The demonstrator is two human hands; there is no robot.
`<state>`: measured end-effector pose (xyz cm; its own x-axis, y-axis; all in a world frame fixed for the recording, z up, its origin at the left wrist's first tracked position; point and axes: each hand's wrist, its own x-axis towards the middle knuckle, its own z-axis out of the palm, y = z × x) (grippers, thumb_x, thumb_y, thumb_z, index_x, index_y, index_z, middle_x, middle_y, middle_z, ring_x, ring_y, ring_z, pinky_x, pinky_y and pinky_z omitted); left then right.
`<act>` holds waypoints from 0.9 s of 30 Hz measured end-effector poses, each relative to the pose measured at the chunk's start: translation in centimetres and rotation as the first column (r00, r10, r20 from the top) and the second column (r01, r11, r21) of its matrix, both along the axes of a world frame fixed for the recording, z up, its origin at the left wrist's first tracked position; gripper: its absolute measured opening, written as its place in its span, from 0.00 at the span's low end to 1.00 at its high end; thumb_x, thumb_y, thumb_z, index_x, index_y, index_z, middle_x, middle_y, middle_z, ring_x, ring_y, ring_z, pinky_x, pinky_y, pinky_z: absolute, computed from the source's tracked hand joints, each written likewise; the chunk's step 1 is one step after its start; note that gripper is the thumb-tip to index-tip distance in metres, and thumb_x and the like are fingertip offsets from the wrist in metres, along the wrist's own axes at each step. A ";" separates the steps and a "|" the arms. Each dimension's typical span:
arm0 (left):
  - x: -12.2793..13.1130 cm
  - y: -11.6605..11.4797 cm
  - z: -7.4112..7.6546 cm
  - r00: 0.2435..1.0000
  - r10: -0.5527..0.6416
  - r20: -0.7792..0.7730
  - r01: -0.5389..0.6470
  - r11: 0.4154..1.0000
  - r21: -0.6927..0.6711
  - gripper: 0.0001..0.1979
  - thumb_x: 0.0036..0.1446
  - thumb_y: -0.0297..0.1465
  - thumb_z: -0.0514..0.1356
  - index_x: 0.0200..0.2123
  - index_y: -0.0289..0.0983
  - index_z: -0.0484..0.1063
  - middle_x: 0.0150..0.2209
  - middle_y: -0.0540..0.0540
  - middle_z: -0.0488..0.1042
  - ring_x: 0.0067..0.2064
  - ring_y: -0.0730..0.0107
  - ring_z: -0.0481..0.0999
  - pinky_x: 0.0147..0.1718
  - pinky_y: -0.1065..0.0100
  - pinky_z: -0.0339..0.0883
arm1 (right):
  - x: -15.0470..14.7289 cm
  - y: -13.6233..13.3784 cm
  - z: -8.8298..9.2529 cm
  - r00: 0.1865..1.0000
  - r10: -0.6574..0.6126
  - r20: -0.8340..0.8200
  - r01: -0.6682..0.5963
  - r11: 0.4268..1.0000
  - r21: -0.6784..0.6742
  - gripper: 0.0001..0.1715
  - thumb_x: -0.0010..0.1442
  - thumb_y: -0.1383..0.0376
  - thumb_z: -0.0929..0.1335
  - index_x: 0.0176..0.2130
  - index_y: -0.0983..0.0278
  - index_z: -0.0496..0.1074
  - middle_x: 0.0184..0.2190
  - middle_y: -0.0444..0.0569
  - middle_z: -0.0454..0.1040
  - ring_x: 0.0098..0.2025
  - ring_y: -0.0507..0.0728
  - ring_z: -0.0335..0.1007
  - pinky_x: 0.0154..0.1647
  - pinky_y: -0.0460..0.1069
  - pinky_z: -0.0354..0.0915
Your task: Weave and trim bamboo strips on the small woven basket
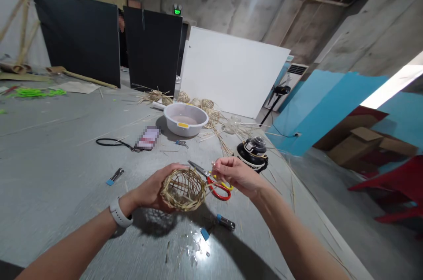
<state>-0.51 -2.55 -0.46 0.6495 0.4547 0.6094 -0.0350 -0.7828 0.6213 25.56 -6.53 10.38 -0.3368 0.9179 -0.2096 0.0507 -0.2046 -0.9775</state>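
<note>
My left hand [161,187] is wrapped around the side of a small round woven basket [183,189], tilted so its opening faces me. A pale strip sticks out from the right of its rim. Just to the right, my right hand [236,174] is closed in a pinch; whatever lies between the fingertips is too small to make out. Scissors [220,192] with red and yellow handles lie on the table between basket and right hand, partly covered by that hand. Small clips with blue ends [226,222] rest nearer me, beside a wet patch.
Behind the hands stands a white basin [186,128] holding water, with woven balls [207,104] and loose strips [224,141] around it. A phone [148,138] with a strap lies left. A black round container [253,154] stands beyond my right hand, near the table's right edge.
</note>
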 end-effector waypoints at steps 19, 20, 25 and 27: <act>0.2 -0.5 -0.5 0.883 0.396 0.251 -0.462 0.639 0.616 0.26 0.63 0.33 0.58 0.62 0.48 0.54 0.56 0.41 0.72 0.61 0.55 0.68 0.66 0.33 0.40 | 0.4 -0.5 1.7 0.952 -0.157 0.264 -0.007 0.848 0.530 0.25 0.54 0.48 0.73 0.21 0.63 0.68 0.34 0.48 0.68 0.34 0.53 0.64 0.35 0.50 0.60; 0.2 -0.5 -0.4 0.880 0.402 0.254 -0.466 0.625 0.626 0.25 0.63 0.33 0.57 0.62 0.48 0.54 0.56 0.41 0.72 0.61 0.55 0.68 0.66 0.32 0.40 | 0.4 -0.5 1.8 0.954 -0.139 0.267 -0.020 0.855 0.518 0.25 0.54 0.49 0.73 0.21 0.63 0.67 0.34 0.49 0.68 0.34 0.54 0.64 0.36 0.50 0.61; 0.3 -0.5 -0.4 0.874 0.402 0.273 -0.478 0.610 0.632 0.26 0.63 0.33 0.57 0.62 0.44 0.54 0.56 0.39 0.72 0.62 0.55 0.67 0.65 0.31 0.40 | 0.6 -0.4 2.5 0.964 -0.058 0.259 -0.060 0.902 0.427 0.25 0.53 0.50 0.74 0.20 0.63 0.67 0.35 0.48 0.67 0.31 0.51 0.61 0.31 0.49 0.59; 0.4 -0.4 -0.4 0.877 0.400 0.266 -0.474 0.626 0.620 0.27 0.63 0.34 0.57 0.63 0.45 0.53 0.56 0.39 0.72 0.62 0.54 0.67 0.65 0.31 0.39 | 0.7 -0.3 2.7 0.964 -0.050 0.262 -0.065 0.908 0.413 0.25 0.53 0.50 0.74 0.20 0.63 0.67 0.35 0.48 0.67 0.29 0.50 0.59 0.29 0.49 0.58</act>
<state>-0.14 -3.00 -0.89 0.4039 0.1368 0.9045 0.3908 -0.9198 -0.0354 26.22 -6.80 13.07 -0.3298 0.9379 0.1080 0.3153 0.2172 -0.9238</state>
